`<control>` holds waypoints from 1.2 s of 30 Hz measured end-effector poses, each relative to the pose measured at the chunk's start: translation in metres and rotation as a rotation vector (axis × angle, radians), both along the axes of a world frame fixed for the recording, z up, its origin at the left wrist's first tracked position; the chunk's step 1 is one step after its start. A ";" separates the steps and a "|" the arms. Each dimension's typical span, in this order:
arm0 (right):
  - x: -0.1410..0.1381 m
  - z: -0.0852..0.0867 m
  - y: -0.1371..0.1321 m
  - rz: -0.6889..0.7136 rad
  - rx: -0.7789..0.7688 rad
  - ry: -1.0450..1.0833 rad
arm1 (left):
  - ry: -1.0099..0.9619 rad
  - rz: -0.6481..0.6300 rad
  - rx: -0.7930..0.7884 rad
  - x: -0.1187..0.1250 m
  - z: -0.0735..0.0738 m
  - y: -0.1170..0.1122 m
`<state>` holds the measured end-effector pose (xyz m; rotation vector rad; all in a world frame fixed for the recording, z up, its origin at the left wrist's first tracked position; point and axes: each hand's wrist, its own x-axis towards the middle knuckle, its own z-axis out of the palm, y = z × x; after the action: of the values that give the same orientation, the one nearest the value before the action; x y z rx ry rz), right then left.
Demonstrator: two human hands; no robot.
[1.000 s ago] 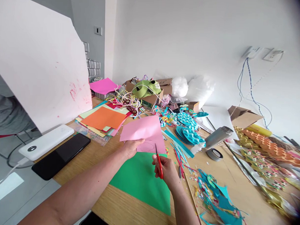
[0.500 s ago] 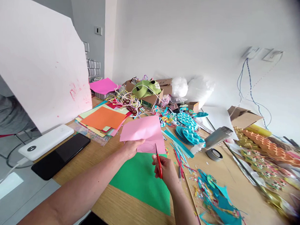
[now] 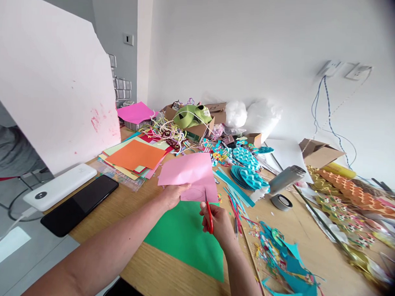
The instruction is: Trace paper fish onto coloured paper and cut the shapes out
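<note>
A pink sheet of paper (image 3: 190,167) is raised over the table, with my left hand (image 3: 174,194) closed on its lower left edge. An oval outline is drawn near the sheet's lower edge, just right of my left fingers. In my right hand (image 3: 219,222) are red-handled scissors (image 3: 209,217), gripped by the handles. Their blades point away from me and lie at the paper's lower right part, beside the oval. Beneath both hands a green sheet (image 3: 187,242) lies flat on the table.
Left of the hands lie a black phone (image 3: 80,204), a white power bank (image 3: 60,186) and stacked coloured paper (image 3: 135,154). To the right are blue scraps (image 3: 290,272), a thin stick (image 3: 250,258), a tape roll (image 3: 282,202) and a metal flask (image 3: 287,179). Craft supplies crowd the back.
</note>
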<state>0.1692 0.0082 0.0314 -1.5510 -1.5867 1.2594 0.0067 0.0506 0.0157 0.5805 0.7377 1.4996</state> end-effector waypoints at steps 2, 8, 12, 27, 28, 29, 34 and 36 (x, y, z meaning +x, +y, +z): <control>0.000 0.001 0.000 0.000 -0.003 -0.002 | 0.006 0.002 0.001 0.000 0.000 0.000; 0.001 0.002 -0.001 0.013 -0.014 0.014 | 0.032 0.003 -0.001 -0.001 0.001 -0.001; 0.002 0.001 0.000 0.021 -0.028 0.033 | 0.038 -0.008 -0.001 0.000 -0.001 -0.001; 0.002 0.004 -0.002 0.047 -0.054 0.105 | 0.070 -0.039 0.030 -0.002 -0.009 0.004; 0.002 0.004 -0.002 0.040 -0.054 0.103 | 0.076 -0.043 0.037 -0.002 -0.010 0.004; 0.002 0.004 -0.002 0.035 -0.055 0.101 | 0.083 -0.050 0.045 -0.002 -0.011 0.005; 0.002 0.004 -0.002 0.022 -0.050 0.084 | 0.128 -0.071 0.094 -0.001 -0.016 0.006; 0.002 0.003 -0.002 0.021 -0.045 0.079 | 0.146 -0.064 0.113 -0.001 -0.017 0.007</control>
<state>0.1713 0.0066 0.0341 -1.4963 -1.5383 1.3599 0.0055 0.0571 -0.0012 0.7988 0.7430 1.4565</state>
